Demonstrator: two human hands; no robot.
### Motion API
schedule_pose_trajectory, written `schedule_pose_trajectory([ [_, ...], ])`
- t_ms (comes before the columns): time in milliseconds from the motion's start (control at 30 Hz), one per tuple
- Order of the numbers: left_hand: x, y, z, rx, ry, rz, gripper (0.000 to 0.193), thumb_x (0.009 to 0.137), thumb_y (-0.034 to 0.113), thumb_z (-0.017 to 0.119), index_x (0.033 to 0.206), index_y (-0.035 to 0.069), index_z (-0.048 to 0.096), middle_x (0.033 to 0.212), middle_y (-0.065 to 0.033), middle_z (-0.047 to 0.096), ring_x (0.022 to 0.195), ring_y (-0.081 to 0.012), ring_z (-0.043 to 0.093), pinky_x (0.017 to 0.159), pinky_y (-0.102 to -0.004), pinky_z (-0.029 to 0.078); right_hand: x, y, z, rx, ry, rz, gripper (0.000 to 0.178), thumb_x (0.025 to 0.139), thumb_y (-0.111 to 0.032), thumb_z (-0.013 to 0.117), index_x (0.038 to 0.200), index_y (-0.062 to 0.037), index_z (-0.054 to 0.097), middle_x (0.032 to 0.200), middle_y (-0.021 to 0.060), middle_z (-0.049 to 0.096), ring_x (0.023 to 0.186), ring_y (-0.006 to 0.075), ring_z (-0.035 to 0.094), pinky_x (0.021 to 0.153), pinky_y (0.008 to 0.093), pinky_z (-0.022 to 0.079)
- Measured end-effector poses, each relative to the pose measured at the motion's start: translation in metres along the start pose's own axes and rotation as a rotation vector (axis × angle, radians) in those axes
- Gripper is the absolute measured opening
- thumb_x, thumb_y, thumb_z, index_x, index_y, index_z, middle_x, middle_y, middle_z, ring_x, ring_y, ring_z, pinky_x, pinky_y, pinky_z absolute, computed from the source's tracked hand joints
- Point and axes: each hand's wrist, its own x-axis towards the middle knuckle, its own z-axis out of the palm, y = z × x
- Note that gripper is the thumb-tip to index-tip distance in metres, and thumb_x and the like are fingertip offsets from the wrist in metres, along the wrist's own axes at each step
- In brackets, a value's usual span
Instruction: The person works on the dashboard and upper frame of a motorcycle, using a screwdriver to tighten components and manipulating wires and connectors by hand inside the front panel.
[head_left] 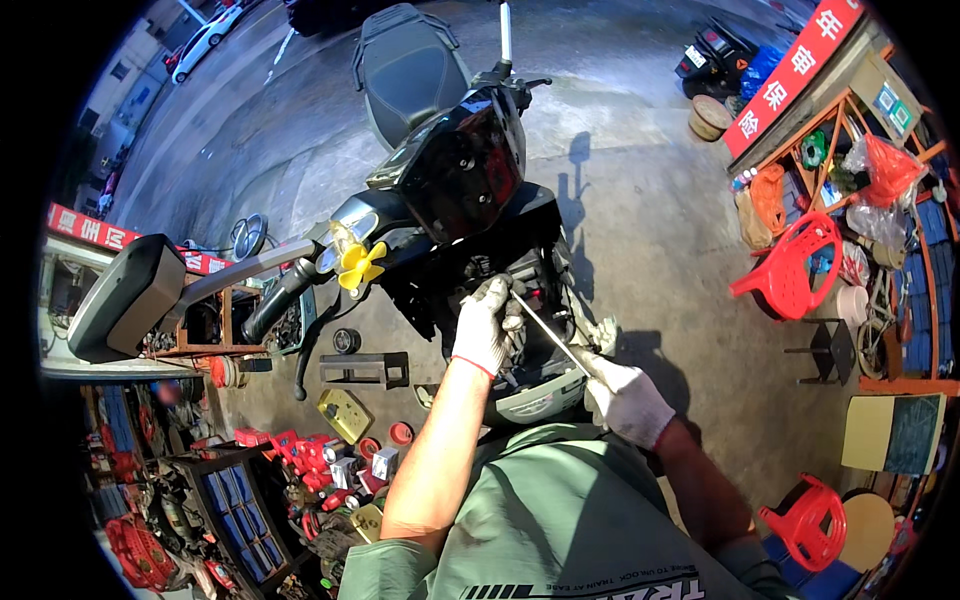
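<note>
A scooter (455, 165) stands in front of me with its front opened up, dark parts and wiring (540, 270) laid bare. My right hand (630, 402), in a white work glove, is closed around the near end of what looks like a long screwdriver (550, 333); the glove hides its handle. The thin pale shaft slants up and left to the fingers of my left hand (486, 322). That hand, gloved too, is closed at the exposed front parts beside the shaft's tip. Whatever its fingers pinch is hidden. A grey-green front panel (535, 400) sits below both hands, close to my shirt.
The scooter's mirror (130, 300) and handlebar grip (280, 300) jut out left, with a yellow toy propeller (360, 265) on the bar. Red chairs (795, 270) and loaded shelves line the right. Red tools and parts (310, 465), a yellow tray (345, 415) and a low metal stand (365, 370) lie left.
</note>
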Motion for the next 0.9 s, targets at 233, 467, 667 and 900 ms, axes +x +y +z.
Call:
schedule_pose_trajectory([
  [233,0.001,-0.002,-0.007,-0.055,-0.021,-0.036,0.016,0.096,0.013,0.046,0.094,-0.001,0.055,0.077,-0.0074,0.054,0.055,-0.0097,0.042,0.044,-0.0189,0.033,0.000,-0.007,0.001,0.323,-0.094,0.210,0.044,0.091,-0.003,0.042,0.134,-0.0015,0.044,0.065,0.0046,0.055,0.052,0.0113,0.054,0.051,0.0268,0.046],
  [467,0.004,-0.002,-0.016,-0.048,-0.092,-0.060,0.015,0.096,0.014,0.046,0.095,0.001,0.054,0.078,-0.0061,0.054,0.057,-0.0093,0.041,0.045,-0.0193,0.032,0.002,0.007,0.002,0.691,-0.182,0.268,0.044,0.090,-0.006,0.043,0.134,-0.0012,0.044,0.066,0.0047,0.057,0.052,0.0124,0.055,0.050,0.0256,0.045],
  [667,0.003,-0.001,-0.017,0.085,-0.180,-0.015,0.019,0.096,0.019,0.048,0.094,0.001,0.055,0.074,-0.0019,0.049,0.058,-0.0080,0.039,0.048,-0.0196,0.032,0.001,0.011,0.000,0.996,-0.129,0.528,0.041,0.088,-0.005,0.050,0.129,-0.0018,0.048,0.071,0.0057,0.059,0.055,0.0131,0.055,0.050,0.0266,0.045],
  [900,-0.002,0.002,-0.011,0.208,-0.076,0.038,0.022,0.097,0.019,0.046,0.091,0.001,0.057,0.068,-0.0023,0.049,0.054,-0.0080,0.038,0.048,-0.0195,0.031,0.005,0.005,0.004,0.882,-0.193,0.428,0.038,0.089,-0.008,0.051,0.127,-0.0031,0.051,0.073,0.0061,0.061,0.056,0.0144,0.056,0.051,0.0271,0.046],
])
